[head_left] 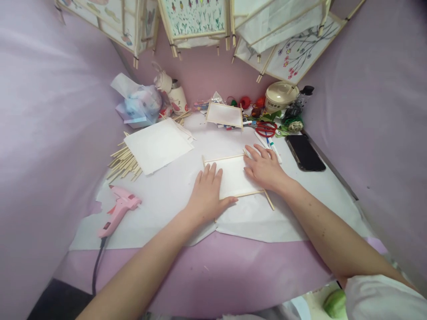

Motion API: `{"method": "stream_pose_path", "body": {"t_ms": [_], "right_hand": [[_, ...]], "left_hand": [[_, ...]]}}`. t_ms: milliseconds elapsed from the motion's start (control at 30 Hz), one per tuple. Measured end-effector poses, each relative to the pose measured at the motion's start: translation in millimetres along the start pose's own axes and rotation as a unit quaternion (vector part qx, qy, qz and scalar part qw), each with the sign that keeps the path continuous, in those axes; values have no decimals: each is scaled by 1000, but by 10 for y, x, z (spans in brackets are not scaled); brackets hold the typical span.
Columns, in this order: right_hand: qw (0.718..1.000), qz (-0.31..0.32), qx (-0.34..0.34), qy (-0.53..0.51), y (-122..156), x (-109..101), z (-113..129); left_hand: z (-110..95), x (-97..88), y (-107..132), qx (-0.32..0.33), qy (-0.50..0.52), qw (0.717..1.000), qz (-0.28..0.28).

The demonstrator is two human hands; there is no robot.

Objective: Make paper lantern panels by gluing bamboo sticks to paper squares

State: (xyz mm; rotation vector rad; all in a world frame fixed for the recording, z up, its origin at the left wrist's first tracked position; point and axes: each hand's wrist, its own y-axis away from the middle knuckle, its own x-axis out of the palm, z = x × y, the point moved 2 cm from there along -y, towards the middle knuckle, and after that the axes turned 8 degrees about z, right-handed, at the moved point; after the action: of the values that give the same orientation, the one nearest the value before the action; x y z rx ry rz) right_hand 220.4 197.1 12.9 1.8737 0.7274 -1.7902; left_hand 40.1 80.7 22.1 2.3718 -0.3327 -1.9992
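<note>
The paper panel (235,178), framed by wooden sticks (224,158), is laid flat at the table's centre. It is pressed down by the left hand (207,192) and right hand (265,167), palms flat, fingers extended, nothing grasped.

Pink-covered table (233,271) w/ white paper sheet (167,195) spread over most of it. On it: pink glue gun (117,211) near left, cord off the near edge; pile of wooden sticks (125,162) left w/ stack of white paper squares (158,146) partly on top; paper-and-stick frame (233,178) centre, both hands flat on it; 2nd finished frame (224,114) far centre; red scissors (266,128), markers (271,146), black phone (304,152) right; tissue pack (138,106), cups, lidded bowl (279,95) along far edge.
</note>
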Motion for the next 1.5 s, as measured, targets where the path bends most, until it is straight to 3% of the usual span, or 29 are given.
{"method": "stream_pose_path", "body": {"t_ms": [133,300,533,800,933,1100,1233,1367,1500], "right_hand": [[1000,0,1,1,-13,50,29],[1000,1,12,2,14,51,56],[999,12,29,1,245,-22,192],[999,12,39,23,702,-165,331],[999,17,39,15,804,-225,345],[995,-21,63,-74,668,-292,184],[987,-5,56,-151,428,-271,128],[982,77,46,-166,172,-188,354],[976,134,9,-172,-29,-153,684]], "left_hand": [[-109,-73,-323,12,-7,1000,27],[-224,-6,-592,27,7,997,70],[-178,103,-595,34,2,999,41],[-171,113,-606,31,10,998,45],[-186,107,-607,33,17,998,47],[-200,-40,-557,53,31,998,17],[14,-201,-324,66,57,996,-23],[317,-148,-21,44,97,994,20],[394,-4,110,80,127,987,47]]}}
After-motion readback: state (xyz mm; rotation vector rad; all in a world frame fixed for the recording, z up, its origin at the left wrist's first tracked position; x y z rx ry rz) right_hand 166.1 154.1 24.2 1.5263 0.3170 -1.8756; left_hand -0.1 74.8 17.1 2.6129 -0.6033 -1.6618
